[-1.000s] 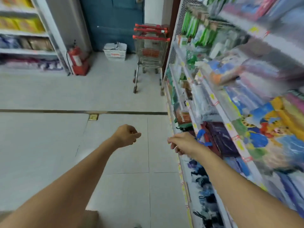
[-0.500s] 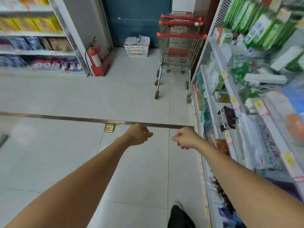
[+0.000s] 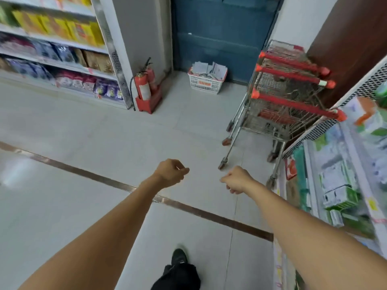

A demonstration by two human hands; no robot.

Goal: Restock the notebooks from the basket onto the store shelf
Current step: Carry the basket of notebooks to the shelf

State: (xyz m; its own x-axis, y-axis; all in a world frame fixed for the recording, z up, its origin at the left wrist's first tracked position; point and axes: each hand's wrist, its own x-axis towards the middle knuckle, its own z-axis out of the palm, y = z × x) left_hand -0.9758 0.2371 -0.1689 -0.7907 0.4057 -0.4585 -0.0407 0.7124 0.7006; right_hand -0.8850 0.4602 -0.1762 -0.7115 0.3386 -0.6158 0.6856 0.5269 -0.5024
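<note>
Nearest, a dark shoe (image 3: 178,255) is seen on the pale tiled floor (image 3: 88,147). Both arms are held forward: the left hand (image 3: 170,173) and the right hand (image 3: 236,180) are loosely clenched and nothing is carried in either. To the right, the store shelf (image 3: 343,185) is seen, stocked with blurred green and white packs. A dark strip (image 3: 100,178) is set across the floor. Farther off, nested trolleys (image 3: 289,97) are parked, and a fire extinguisher (image 3: 143,86) stands by a pillar. Farthest, against the blue door (image 3: 219,32), the white basket (image 3: 206,81) is placed on the floor, with the notebooks (image 3: 209,70) stacked upright inside, well apart from both hands. The notebooks are judged light, flexible and slightly slippery; a few should be gripped by their spines.
</note>
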